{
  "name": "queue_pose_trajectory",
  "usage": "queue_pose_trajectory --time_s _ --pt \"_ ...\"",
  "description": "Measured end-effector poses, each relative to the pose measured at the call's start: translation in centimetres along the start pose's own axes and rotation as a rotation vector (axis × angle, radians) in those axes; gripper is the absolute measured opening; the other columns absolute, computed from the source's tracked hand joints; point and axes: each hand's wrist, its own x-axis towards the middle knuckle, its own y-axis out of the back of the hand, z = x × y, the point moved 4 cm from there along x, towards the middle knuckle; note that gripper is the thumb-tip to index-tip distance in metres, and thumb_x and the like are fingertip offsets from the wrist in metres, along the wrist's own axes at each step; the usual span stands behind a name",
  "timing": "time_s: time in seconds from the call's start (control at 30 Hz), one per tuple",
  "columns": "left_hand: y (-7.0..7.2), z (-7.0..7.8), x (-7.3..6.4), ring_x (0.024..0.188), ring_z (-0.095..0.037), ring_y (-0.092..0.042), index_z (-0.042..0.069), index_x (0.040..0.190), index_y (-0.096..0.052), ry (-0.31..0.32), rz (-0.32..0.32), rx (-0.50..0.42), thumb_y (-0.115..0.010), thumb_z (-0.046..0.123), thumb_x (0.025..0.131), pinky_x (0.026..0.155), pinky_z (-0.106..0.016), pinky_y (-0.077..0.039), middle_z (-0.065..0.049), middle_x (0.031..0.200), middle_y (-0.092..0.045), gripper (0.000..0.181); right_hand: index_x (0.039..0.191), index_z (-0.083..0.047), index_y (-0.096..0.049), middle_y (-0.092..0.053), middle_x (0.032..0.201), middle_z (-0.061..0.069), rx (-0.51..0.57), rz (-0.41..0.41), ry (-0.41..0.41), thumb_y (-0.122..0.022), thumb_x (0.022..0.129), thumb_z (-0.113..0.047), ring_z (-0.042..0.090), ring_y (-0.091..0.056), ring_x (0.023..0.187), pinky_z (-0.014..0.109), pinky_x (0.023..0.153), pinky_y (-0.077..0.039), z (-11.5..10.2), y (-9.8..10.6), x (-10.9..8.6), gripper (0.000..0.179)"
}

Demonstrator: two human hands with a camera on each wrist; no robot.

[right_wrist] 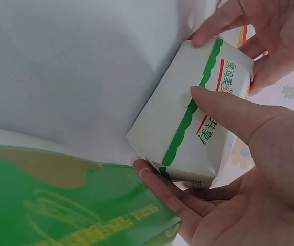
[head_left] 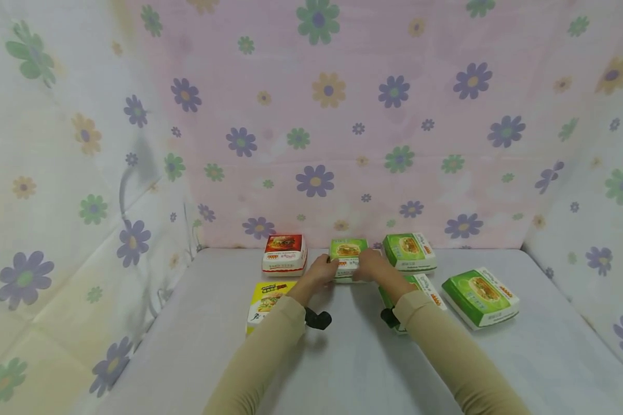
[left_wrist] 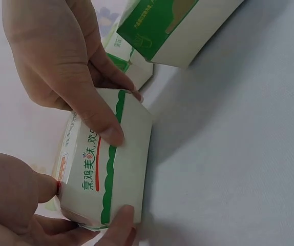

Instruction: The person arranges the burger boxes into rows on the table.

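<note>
At the back middle of the table, a green-and-white burger box (head_left: 349, 249) sits between the two hands. The left hand (head_left: 319, 274) holds its left end, fingers bent round the lower corner in the left wrist view. The right hand (head_left: 372, 268) grips the opposite end. Its thumb (right_wrist: 234, 108) lies across the white front, over the green wavy stripe and red lettering, while its fingers reach beneath the end. In the head view the hands cover both lower corners of the box.
A red box (head_left: 284, 255) stands to the left, with a yellow box (head_left: 266, 297) nearer, partly behind the left sleeve. Green boxes (head_left: 410, 252), (head_left: 480, 297) lie to the right; another green box (head_left: 424, 283) is partly behind the right forearm. Flowered cloth (head_left: 342, 132) hangs behind the table.
</note>
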Motion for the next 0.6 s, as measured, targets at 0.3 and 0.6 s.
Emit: queue_pose_trajectory --time_s 0.3,0.6 --pt "0.6 0.2 0.7 0.106 -0.025 -0.057 -0.005 0.15 -0.039 -0.023 0.056 -0.022 -0.042 0.024 0.111 0.095 -0.044 -0.054 -0.021 0.133 -0.055 0.049 0.12 0.008 -0.06 -0.063 0.107 0.016 0.067 0.017 0.023 -0.081 0.088 -0.018 0.027 -0.059 0.093 0.042 0.087 -0.053 -0.3 0.2 0.8 0.047" --pt "0.6 -0.3 1.9 0.114 -0.026 -0.054 -0.004 0.153 -0.035 0.006 0.056 -0.004 -0.042 0.027 0.111 0.096 -0.041 -0.052 -0.02 0.14 -0.052 0.053 0.123 0.007 -0.059 -0.062 0.112 0.016 0.065 -0.003 0.002 -0.08 0.088 -0.02 0.028 -0.059 0.098 0.044 0.093 -0.052 0.2 -0.1 2.3 0.049"
